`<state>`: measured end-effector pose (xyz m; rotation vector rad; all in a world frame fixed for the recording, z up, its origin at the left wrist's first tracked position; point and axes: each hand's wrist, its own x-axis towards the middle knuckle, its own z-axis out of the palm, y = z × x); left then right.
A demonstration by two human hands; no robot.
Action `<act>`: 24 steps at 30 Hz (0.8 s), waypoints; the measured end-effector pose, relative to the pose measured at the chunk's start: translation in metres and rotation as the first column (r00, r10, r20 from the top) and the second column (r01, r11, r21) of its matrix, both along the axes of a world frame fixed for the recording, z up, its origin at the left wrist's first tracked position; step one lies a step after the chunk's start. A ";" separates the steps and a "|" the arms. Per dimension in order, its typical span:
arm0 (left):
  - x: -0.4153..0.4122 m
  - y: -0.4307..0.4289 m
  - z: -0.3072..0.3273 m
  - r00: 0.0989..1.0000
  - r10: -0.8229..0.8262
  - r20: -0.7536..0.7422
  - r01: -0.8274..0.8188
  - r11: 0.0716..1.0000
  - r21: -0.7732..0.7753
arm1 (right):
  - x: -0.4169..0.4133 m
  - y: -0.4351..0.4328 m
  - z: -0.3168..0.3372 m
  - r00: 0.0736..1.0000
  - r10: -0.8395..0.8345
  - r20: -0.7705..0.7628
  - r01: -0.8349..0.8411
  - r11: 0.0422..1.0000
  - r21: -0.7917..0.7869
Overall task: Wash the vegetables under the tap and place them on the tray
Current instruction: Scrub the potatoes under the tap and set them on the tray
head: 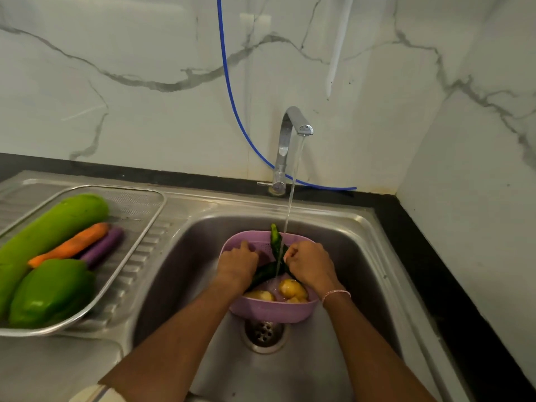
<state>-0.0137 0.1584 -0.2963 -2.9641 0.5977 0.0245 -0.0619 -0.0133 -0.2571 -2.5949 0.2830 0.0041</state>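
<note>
A: What is being held, and where is it?
B: The upright green vegetable (275, 237) is gripped by the right hand (309, 264), whose fingers are curled tight round its lower part. It is held at lower centre of the frame, over the purple colander (269, 311) in the sink (362, 256). The left hand (237, 262) is laid at the colander's left rim with fingers bent; whether the rim or a second dark green piece (262, 275) is grasped cannot be told

A: How is the rinsing best done?
B: The vegetable should be turned under the stream (290, 204) from the tap (293, 124) so that every side is wetted. It should also be rubbed along its length so that grit is loosened. The colander should be steadied, so that the potatoes (293, 289) are not tipped out

A: And afterwards?
B: Water is best shaken off over the sink before the piece is carried to the tray (153, 216) at the left of the frame. A gourd (58, 224), a carrot (72, 245) and a purple aubergine (104, 245) are already laid there, and the piece is best set beside them, not stacked
</note>
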 end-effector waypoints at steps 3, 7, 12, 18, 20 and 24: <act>-0.005 -0.002 0.004 0.999 0.007 0.050 -0.011 0.997 0.080 | -0.001 0.001 0.001 1.000 0.003 0.009 -0.003 1.000 0.000; -0.008 0.000 0.010 0.992 -0.012 0.125 -0.001 0.994 0.108 | -0.003 0.000 0.007 1.000 -0.011 0.024 0.011 1.000 0.013; -0.007 0.002 0.010 0.983 -0.013 0.181 0.019 0.999 -0.028 | 0.000 -0.002 0.005 0.998 -0.027 0.048 0.026 0.999 0.020; 0.002 0.011 0.028 0.990 0.119 -0.077 -0.140 0.752 -0.644 | 0.008 0.002 0.002 0.991 -0.054 0.121 0.045 0.996 0.082; 0.002 0.011 0.034 0.976 0.085 -0.200 -0.213 0.550 -0.808 | 0.012 0.003 0.000 0.990 -0.041 0.136 0.019 0.986 0.163; -0.007 0.003 0.044 0.869 -0.145 -0.473 -0.469 0.066 -0.881 | 0.011 0.006 0.008 0.995 -0.079 0.064 0.027 0.809 0.587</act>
